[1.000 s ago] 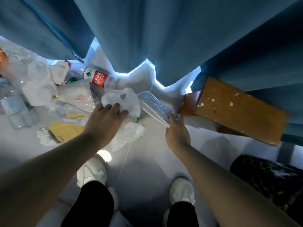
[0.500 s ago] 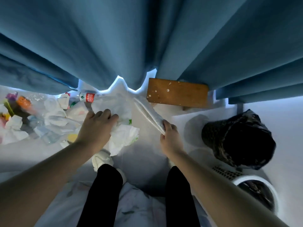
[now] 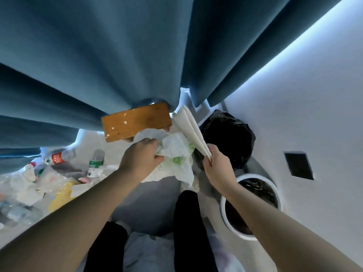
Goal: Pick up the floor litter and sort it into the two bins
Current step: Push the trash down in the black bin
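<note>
**Supervisor:** Report surroundings and obstructions.

**Operator:** I see a blue curtain (image 3: 117, 65) filling the upper view. A wooden board (image 3: 135, 122) sits at its hem, directly beyond the left hand. Two bins stand to the right by the white wall: a black-lined bin (image 3: 231, 134) farther off and a white-rimmed bin (image 3: 222, 210) nearer. My right forearm crosses the rim of the white one. The remaining litter pile (image 3: 29, 183) lies on the floor (image 3: 153, 203) to the left. It includes a red-label bottle (image 3: 59, 157) lying down, a green-label bottle (image 3: 94, 163) upright, and crumpled wrappers.

**Supervisor:** Report the hands.

**Operator:** The left hand (image 3: 140, 156) is curled tight, gripping a crumpled white bag (image 3: 176, 154) with green print. The bag hangs clear of the floor between both hands. The right hand (image 3: 216, 165) pinches the lower end of a folded white sheet (image 3: 190, 130). The sheet stands tilted, with its upper end near the curtain hem and its length in front of the black-lined bin. The bag and the sheet overlap in this view; I cannot tell whether they touch.
</note>
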The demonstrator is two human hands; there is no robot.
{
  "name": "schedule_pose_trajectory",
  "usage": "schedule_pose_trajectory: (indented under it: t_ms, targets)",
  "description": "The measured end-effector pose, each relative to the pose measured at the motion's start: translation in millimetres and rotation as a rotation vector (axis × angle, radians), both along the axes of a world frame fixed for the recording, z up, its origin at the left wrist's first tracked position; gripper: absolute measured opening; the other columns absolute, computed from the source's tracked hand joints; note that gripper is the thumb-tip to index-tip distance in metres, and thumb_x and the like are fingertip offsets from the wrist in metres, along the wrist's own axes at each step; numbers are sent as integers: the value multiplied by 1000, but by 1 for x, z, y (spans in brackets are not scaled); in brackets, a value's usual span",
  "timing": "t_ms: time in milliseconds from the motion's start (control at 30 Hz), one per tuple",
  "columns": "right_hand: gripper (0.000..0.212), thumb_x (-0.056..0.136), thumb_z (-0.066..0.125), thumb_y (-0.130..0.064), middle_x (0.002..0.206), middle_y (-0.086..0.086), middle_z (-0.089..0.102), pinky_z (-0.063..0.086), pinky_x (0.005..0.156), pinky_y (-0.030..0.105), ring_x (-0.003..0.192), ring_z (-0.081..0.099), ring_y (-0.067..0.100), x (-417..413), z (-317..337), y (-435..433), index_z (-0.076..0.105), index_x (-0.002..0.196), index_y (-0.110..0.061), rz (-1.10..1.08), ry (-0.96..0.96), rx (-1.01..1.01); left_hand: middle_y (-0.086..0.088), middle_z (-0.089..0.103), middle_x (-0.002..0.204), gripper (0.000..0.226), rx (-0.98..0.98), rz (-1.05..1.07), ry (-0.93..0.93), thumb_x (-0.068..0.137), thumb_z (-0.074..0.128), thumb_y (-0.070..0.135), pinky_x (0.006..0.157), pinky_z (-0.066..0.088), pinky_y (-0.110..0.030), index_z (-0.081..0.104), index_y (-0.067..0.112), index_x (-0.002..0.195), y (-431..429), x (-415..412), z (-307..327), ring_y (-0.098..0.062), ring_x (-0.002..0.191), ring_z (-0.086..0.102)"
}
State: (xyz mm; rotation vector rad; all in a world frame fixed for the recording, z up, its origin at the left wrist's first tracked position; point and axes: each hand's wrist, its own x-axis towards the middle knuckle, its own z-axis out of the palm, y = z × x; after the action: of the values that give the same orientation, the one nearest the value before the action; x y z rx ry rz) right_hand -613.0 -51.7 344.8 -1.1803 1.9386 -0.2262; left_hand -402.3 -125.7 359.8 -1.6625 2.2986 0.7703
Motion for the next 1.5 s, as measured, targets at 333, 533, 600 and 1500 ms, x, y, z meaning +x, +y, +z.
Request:
schedule_pose_trajectory:
  t_ms: [333, 533, 600, 1500]
  targets:
    - [24, 93, 42, -10, 69, 3, 54, 40, 51, 34, 55, 47, 18, -128, -33, 19, 51, 112, -21, -267, -9, 49, -2, 61, 78, 24, 145, -5, 33, 84, 61, 39, 55, 37, -28, 66, 19, 96, -26, -150, -45, -27, 76, 60]
    - [21, 90, 41, -10, 71, -5, 50, 33, 54, 27, 61, 44, 12, -160, -72, 34, 50, 95, -28, -445, -10, -35, -2, 58, 73, 31, 357, 175, 4, 84, 56, 44, 58, 39, -27, 61, 13, 80, -42, -224, -109, -24, 72, 57]
    - [26, 88, 41, -10, 70, -11, 44, 31, 58, 23, 63, 41, 8, -162, -81, 38, 41, 83, -35, -494, 11, -105, 0, 54, 74, 32, 392, 194, -37, 85, 55, 43, 60, 40, -27, 59, 12, 86, -46, -243, -132, -22, 72, 54]
    - [77, 95, 45, -17, 160, 7, 0, 33, 103, 43, 139, 21, 30, -118, -283, 2, -6, 153, -20, -86, 453, 321, -10, 58, 112, 27, 101, -517, 93, 82, 53, 12, 99, 42, -40, 61, 6, 107, -31, -211, -258, -29, 111, 52]
